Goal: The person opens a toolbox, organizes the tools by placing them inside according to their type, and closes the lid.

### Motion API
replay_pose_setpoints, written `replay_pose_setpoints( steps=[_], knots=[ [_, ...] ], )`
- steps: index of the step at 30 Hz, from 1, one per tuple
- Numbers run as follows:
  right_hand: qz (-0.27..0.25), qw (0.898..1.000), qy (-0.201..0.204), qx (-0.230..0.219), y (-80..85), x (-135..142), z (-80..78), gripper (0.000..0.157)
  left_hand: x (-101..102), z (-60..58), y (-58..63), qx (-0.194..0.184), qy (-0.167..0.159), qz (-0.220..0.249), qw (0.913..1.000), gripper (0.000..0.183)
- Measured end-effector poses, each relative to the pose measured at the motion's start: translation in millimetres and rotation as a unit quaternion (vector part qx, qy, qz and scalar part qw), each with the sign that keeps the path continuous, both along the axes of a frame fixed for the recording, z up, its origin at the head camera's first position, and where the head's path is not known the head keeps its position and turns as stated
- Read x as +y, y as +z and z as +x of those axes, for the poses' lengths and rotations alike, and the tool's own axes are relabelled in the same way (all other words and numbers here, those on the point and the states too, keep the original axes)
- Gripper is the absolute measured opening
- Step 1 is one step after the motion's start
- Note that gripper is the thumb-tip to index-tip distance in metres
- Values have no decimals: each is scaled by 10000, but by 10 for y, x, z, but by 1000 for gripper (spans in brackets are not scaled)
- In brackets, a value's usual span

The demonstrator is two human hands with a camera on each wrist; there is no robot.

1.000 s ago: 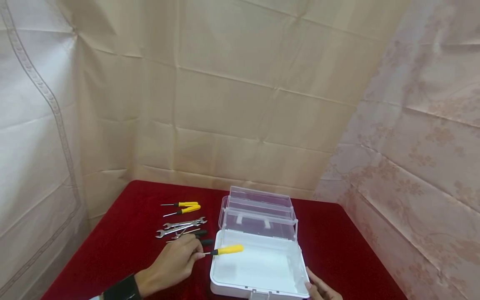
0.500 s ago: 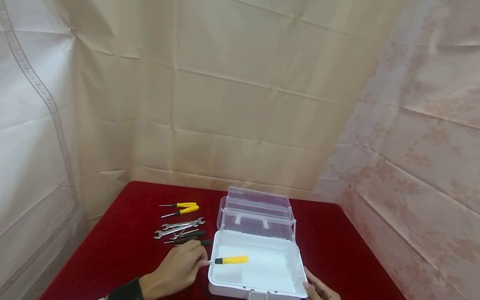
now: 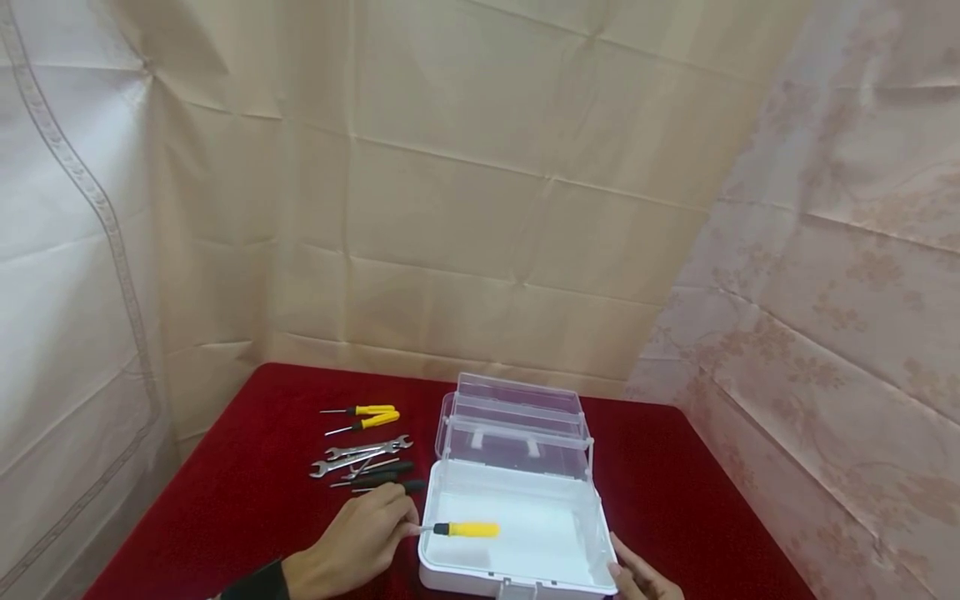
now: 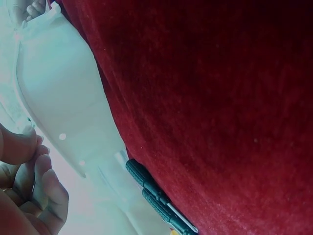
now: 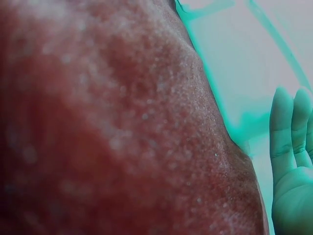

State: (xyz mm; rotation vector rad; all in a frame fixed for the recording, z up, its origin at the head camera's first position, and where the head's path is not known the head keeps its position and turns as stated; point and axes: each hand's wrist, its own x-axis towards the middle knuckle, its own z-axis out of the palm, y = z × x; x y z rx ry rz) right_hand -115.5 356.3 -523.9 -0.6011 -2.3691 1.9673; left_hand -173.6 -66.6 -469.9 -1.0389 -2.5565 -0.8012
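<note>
In the head view my left hand (image 3: 363, 537) pinches a screwdriver by its metal shaft. The yellow handle (image 3: 474, 530) of this screwdriver points right, over the inside of a white toolbox (image 3: 517, 575). Its clear lid (image 3: 517, 408) is swung back, away from me. Against the box's right side, near the front corner, my right hand (image 3: 643, 577) rests with its thumb at the rim. Straight fingers (image 5: 281, 127) show alongside the box in the right wrist view. The left wrist view catches the thumb and curled fingers of my left hand (image 4: 34, 181), with the screwdriver hidden.
Left of the box, two yellow-handled screwdrivers (image 3: 375, 417) lie at the back on the red cloth (image 3: 247, 467). Nearer are wrenches (image 3: 360, 457) and several dark-handled screwdrivers (image 3: 382, 479), partly behind my left hand. Beige fabric (image 3: 450, 208) hangs behind the table.
My left hand has moved slightly right and toward me, carrying the screwdriver farther over the box; its handle now lies more level. The right hand stays at the box's side.
</note>
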Motion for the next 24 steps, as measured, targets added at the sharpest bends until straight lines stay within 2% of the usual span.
replay_pose_setpoints(
  steps=[2, 9, 17, 24],
  knots=[
    [53, 9999, 61, -91, 15, 13, 3, 113, 3, -1, -7, -2, -46, 36, 10000, 12],
    [184, 9995, 167, -194, 33, 19, 13, 113, 32, 13, -22, 481, -159, 74, 9987, 13],
    [180, 9995, 178, -169, 63, 16, 26, 111, 35, 5, -5, -114, -352, 313, 9988, 7],
    [247, 9994, 160, -208, 65, 10, 17, 111, 16, 2, -7, -535, -456, 453, 9965, 14]
  ],
)
